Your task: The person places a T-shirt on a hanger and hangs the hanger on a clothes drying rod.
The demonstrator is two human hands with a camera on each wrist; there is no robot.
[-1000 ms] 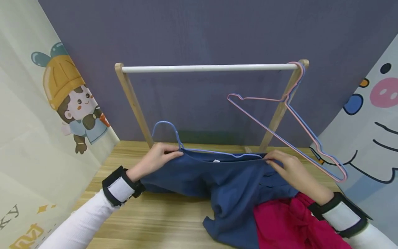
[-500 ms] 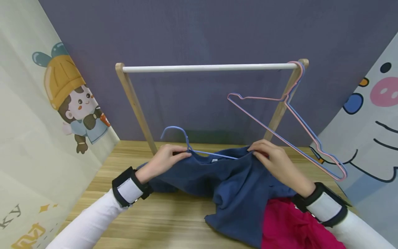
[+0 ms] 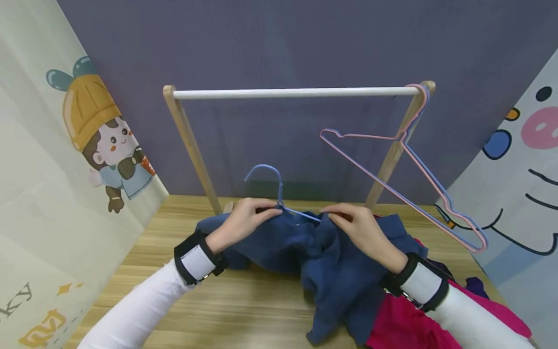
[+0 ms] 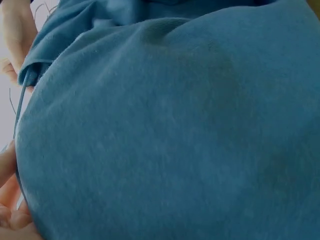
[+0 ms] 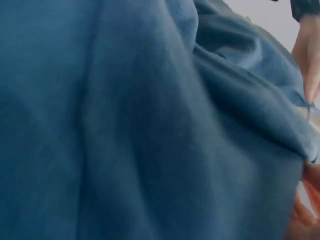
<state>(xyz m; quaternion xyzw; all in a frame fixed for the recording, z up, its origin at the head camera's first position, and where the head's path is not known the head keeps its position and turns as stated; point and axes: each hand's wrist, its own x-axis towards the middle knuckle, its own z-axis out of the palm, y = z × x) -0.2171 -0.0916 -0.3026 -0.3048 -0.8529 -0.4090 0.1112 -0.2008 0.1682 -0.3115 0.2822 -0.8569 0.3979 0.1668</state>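
Note:
In the head view my left hand (image 3: pixel 246 220) pinches a blue wire hanger (image 3: pixel 280 186) at its neck, together with the collar of a navy shirt (image 3: pixel 279 247). The hanger's hook stands up above the collar. One of its arms runs right, into the neck opening. My right hand (image 3: pixel 364 228) pinches the right side of the neckline between thumb and fingers. Most of the hanger is hidden inside the cloth. Blue cloth (image 4: pixel 150 120) fills the left wrist view, fingertips at its left edge. The right wrist view shows draped folds (image 5: pixel 160 125) with fingers at the right edge.
A rack with a white rod (image 3: pixel 283 93) and wooden legs stands behind the shirt. At its right end hang a pink hanger (image 3: pixel 366 136) and a blue one close together. Red cloth (image 3: pixel 405 322) lies under my right forearm, with dark cloth (image 3: pixel 476 287) beside it on the wooden table (image 3: pixel 174 300).
My right hand has moved left with the neckline, bunching the shirt and covering the hanger's right end. My left hand has shifted right with the hanger. More red and dark cloth shows at right.

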